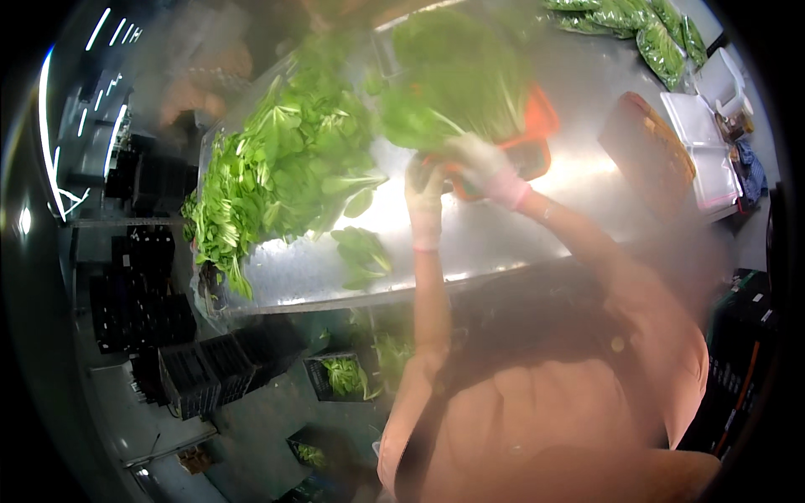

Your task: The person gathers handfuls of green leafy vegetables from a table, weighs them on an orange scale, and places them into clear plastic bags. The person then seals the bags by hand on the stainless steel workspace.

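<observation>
A bunch of leafy greens (457,71), blurred, stands over an orange plastic basket (541,117) on the metal table. My right hand (490,172), in a pale glove with a pink cuff, is closed at the pale stem of a leaf at the bunch's near side; motion smears its outline. At the basket's near left corner is my left hand (425,193), gloved too. Its fingers are curled, and what they hold, if anything, is hidden. To the left lies a large heap of loose leafy greens (277,168). A few single leaves (362,256) lie between the heap and my left forearm.
The metal table's front edge (377,298) runs before me. Bagged greens (658,42) lie at the far right, near a brown block-like thing (646,151) and white trays (704,142). Black crates (193,377) stand on the floor at left; one crate (340,377) holds greens.
</observation>
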Demonstrator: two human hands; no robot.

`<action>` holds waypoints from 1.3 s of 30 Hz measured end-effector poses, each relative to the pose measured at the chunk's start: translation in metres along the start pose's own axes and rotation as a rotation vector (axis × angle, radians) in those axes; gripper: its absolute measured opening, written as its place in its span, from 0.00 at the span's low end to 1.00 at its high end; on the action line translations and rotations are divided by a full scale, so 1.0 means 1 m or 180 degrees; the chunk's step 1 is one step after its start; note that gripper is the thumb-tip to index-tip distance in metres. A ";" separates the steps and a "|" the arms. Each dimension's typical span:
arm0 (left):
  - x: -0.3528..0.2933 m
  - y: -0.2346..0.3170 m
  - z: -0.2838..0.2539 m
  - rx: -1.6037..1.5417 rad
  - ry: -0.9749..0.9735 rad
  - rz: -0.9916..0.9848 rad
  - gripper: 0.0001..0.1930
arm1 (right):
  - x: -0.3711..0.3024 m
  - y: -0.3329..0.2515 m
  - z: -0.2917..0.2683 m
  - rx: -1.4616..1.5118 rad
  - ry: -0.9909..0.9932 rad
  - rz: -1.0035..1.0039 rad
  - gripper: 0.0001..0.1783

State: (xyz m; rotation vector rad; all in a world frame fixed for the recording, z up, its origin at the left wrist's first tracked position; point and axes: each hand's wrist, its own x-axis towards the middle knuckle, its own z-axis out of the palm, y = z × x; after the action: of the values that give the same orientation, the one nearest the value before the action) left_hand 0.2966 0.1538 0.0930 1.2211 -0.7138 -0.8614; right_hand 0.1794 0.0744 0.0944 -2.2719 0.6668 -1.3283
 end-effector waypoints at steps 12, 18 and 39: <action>-0.081 -0.060 -0.180 0.2300 0.1340 -0.0786 0.14 | -0.127 0.111 -0.133 -0.1132 0.0116 0.1756 0.19; -0.085 -0.042 -0.154 0.3849 0.1901 -0.0867 0.23 | -0.195 0.184 -0.222 -0.2705 -0.1431 0.3185 0.21; 0.091 -0.018 0.022 -0.0326 -0.0059 -0.1432 0.23 | 0.025 0.090 -0.090 0.2932 0.0032 0.3148 0.30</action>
State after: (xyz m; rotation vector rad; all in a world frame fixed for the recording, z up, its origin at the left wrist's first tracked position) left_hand 0.3206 0.0625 0.0814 1.3032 -0.4054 -1.2643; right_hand 0.0935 -0.0232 0.1004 -0.9591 0.7895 -0.8413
